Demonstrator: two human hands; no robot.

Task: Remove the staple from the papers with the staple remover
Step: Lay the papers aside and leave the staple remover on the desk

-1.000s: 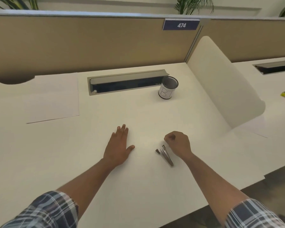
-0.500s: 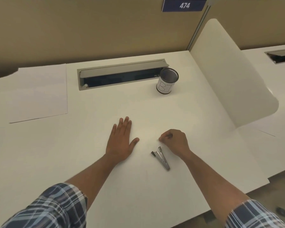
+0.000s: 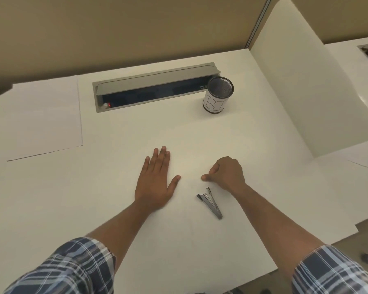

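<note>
head view: left hand [image 3: 155,183] lies flat and spread on the papers [image 3: 179,240], grasping nothing; right hand [image 3: 226,174] is curled, thumb pinched to fingers, contents unclear. the staple remover [image 3: 210,205] lies free at its 7 o'clock; mesh cup [image 3: 218,94] stands at 12 o'clock.

L hand [image 3: 155,183]: flat, palm down, fingers extended, thumb splayed. R hand [image 3: 226,174]: loosely curled, thumb tip against index tip. Both forearms extended fwd, plaid sleeves at elbows.
</note>
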